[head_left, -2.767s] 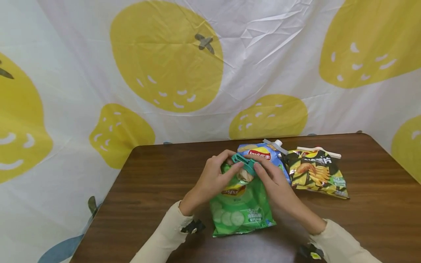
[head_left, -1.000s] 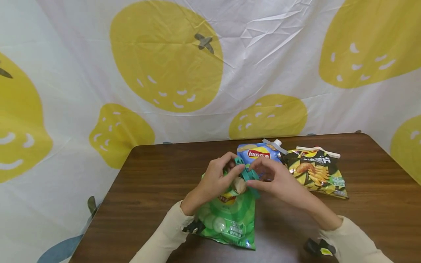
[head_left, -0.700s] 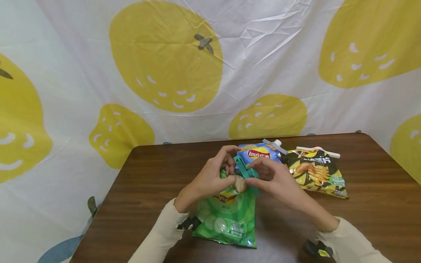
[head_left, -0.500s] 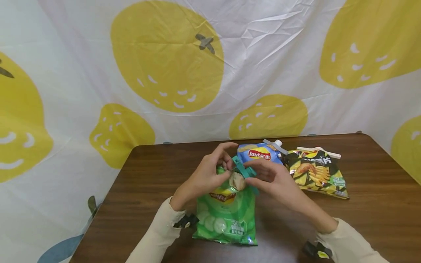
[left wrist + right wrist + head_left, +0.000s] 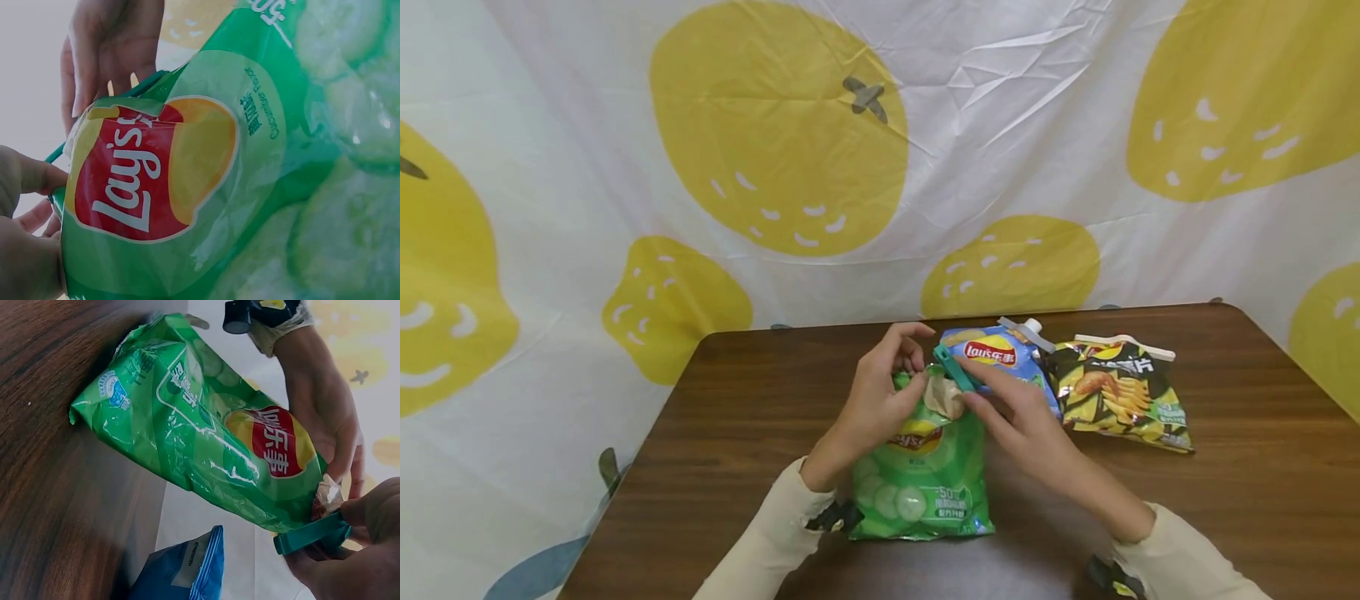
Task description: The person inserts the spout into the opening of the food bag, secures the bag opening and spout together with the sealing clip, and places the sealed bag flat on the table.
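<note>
A green Lay's chip bag [image 5: 917,492] stands on the table, its folded top showing a pale inner side. My left hand [image 5: 876,396] pinches the top at its left corner, thumb in front. In the right wrist view this chip bag [image 5: 206,425] leans from the table up to both hands. My right hand [image 5: 1030,425] holds a teal bag clip [image 5: 953,367] slantwise against the top's right side. Seen from the right wrist, the clip [image 5: 309,534] lies along the end of the top, right thumb and fingers around it. The left wrist view has the left hand [image 5: 28,237] at the bag's edge.
Behind the green bag lies a blue Lay's bag [image 5: 988,352] with a grey spouted clip [image 5: 1028,333] on top. To its right is a black and yellow chip bag [image 5: 1123,396] with a white clip [image 5: 1126,342]. A lemon-print cloth [image 5: 820,283] hangs behind the wooden table [image 5: 760,400].
Both hands were on the clip at first; my left hand has since moved to the bag's top left corner. The bag swung left, then straightened. The clip's lower arm has dropped from sight.
</note>
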Tool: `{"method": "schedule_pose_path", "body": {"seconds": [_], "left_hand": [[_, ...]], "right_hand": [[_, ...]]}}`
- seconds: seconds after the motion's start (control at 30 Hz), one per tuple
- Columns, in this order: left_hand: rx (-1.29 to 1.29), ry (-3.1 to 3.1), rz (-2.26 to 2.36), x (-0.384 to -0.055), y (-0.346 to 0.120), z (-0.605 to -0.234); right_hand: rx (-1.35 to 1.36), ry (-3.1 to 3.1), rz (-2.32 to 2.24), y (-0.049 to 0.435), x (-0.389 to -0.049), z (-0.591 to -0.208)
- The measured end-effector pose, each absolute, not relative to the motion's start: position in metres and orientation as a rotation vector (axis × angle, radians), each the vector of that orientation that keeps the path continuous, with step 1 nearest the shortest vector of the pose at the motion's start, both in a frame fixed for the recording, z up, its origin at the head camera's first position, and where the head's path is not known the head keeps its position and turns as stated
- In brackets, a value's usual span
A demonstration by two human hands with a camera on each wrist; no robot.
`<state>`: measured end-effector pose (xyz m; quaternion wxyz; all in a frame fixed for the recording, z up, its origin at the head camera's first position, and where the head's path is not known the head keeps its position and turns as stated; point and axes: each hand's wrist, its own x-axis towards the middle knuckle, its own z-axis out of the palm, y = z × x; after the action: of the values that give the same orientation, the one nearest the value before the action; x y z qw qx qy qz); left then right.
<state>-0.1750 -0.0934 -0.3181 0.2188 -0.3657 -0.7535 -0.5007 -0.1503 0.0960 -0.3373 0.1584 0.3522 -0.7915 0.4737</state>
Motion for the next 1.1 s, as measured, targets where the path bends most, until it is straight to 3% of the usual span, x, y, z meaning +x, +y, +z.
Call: {"method": "schedule_pose_path", "body": {"seconds": [0.47,0.73,0.93,1.1], "left_hand": [[-1.009,-2.126,-1.315,-0.172,-0.087,-0.322],[-0.973,-2.267,-1.185,-0.191,-0.103,-0.332],[-0.914,-2.464,-0.919,-0.197,-0.117,-0.334],[-1.026,-2.422,-1.003,-0.198,-0.114,-0.337]], "right_hand": [[1.069,-2.18,1.804,0.105,-0.162,-0.347],[1.031,-2.102,1.915,0.11,-0.173,-0.362],[1.029,-2.105,1.949,0.108,-0.166,-0.351],[1.02,-2.209,1.796,0.106,-0.157,-0.338]]}}
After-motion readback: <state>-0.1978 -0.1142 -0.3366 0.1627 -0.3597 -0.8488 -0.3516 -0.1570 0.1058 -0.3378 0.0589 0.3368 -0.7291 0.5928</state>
